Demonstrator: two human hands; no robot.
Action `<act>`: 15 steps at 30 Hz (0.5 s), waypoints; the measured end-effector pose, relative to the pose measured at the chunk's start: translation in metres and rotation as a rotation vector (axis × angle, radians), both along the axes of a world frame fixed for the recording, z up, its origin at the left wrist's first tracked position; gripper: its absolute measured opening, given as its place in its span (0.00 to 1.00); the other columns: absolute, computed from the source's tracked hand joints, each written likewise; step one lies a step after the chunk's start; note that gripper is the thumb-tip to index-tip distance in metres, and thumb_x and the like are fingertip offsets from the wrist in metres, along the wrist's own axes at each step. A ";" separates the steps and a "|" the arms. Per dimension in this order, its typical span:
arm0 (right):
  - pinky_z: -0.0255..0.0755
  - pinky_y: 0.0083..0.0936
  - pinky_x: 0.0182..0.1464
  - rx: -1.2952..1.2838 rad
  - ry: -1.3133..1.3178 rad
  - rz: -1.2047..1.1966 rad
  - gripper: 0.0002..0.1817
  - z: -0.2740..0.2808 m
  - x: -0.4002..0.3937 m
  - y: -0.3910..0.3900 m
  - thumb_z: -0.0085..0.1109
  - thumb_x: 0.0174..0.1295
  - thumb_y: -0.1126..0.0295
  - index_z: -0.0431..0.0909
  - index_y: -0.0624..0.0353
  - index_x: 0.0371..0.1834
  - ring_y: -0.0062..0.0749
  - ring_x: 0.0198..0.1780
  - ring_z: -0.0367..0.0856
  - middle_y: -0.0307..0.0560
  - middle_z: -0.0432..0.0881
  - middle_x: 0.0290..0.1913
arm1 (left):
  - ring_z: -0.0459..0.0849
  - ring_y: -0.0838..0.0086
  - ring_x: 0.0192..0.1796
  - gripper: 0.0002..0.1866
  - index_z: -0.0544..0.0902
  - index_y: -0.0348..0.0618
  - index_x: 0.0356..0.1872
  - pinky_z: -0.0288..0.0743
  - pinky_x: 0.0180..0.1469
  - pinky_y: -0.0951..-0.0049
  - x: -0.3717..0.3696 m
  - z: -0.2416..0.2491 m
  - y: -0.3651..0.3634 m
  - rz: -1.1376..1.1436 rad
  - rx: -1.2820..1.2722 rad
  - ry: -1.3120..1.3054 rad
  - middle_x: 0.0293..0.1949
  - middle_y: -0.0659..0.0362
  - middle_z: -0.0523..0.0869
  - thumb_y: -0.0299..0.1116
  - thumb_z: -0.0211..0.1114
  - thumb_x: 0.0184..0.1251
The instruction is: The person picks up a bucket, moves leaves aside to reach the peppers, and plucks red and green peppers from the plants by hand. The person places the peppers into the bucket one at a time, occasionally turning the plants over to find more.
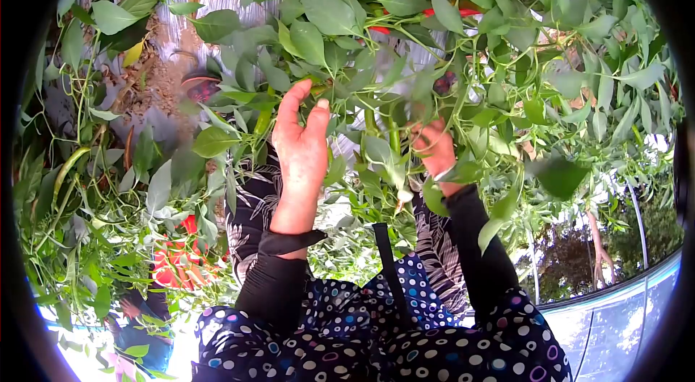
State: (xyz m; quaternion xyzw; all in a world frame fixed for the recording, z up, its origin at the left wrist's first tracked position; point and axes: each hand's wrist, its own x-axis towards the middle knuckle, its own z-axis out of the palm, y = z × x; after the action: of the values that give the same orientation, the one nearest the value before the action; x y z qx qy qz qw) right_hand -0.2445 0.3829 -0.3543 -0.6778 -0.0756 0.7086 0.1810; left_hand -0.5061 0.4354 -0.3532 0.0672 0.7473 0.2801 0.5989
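Note:
My left hand point(298, 143) is raised among the leaves left of centre, thumb and forefinger apart, with nothing visible between them. To the right, my right hand point(434, 149) reaches into the foliage; leaves and blur hide its fingertips, and what it may hold cannot be made out. Slender green peppers point(394, 137) hang between the two hands, nearer the right one. Above them, long red peppers point(456, 12) show through the pepper plant's leaves point(329, 13).
A curved yellow-green pepper point(69, 168) hangs at the far left. Bright red peppers point(181, 262) lie grouped at the lower left, near another person point(148, 324). Bare soil point(163, 67) shows at the upper left. Leafy stems surround both forearms.

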 end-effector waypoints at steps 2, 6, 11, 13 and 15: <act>0.67 0.29 0.53 -0.165 -0.063 -0.214 0.12 0.012 0.000 -0.023 0.56 0.50 0.77 0.77 0.59 0.39 0.33 0.55 0.68 0.44 0.74 0.50 | 0.74 0.73 0.49 0.19 0.73 0.33 0.51 0.64 0.54 0.75 -0.001 -0.001 -0.004 -0.024 0.005 0.014 0.46 0.52 0.78 0.26 0.59 0.56; 0.68 0.24 0.50 0.370 -0.408 0.668 0.16 0.048 -0.033 -0.007 0.56 0.49 0.80 0.75 0.61 0.44 0.34 0.48 0.75 0.52 0.76 0.49 | 0.74 0.73 0.50 0.19 0.73 0.33 0.50 0.64 0.55 0.75 -0.001 -0.001 -0.002 0.006 0.008 -0.004 0.47 0.53 0.78 0.25 0.59 0.56; 0.71 0.17 0.39 0.265 -0.711 0.661 0.19 0.069 -0.037 -0.060 0.49 0.50 0.87 0.72 0.65 0.48 0.21 0.37 0.73 0.42 0.72 0.44 | 0.74 0.72 0.51 0.19 0.73 0.33 0.50 0.63 0.56 0.74 -0.001 -0.005 -0.005 -0.005 0.011 0.007 0.48 0.53 0.78 0.25 0.59 0.56; 0.71 0.17 0.37 0.210 -0.791 0.599 0.23 0.077 -0.019 -0.091 0.44 0.46 0.92 0.70 0.67 0.48 0.21 0.36 0.73 0.44 0.75 0.40 | 0.74 0.68 0.51 0.19 0.73 0.34 0.50 0.64 0.56 0.71 -0.002 -0.006 -0.005 -0.047 0.022 0.018 0.47 0.51 0.78 0.26 0.60 0.54; 0.70 0.15 0.35 0.053 -0.843 0.345 0.23 0.088 -0.016 -0.100 0.46 0.45 0.92 0.71 0.66 0.47 0.22 0.33 0.74 0.43 0.76 0.37 | 0.74 0.65 0.51 0.20 0.74 0.35 0.49 0.64 0.56 0.69 0.000 -0.007 -0.012 -0.174 0.065 0.065 0.46 0.50 0.77 0.27 0.61 0.54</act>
State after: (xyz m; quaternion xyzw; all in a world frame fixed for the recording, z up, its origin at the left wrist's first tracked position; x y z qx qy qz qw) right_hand -0.2610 0.2825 -0.2661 -0.8797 -0.2727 0.3884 0.0309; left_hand -0.5059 0.4235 -0.3601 0.1602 0.7483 0.2489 0.5937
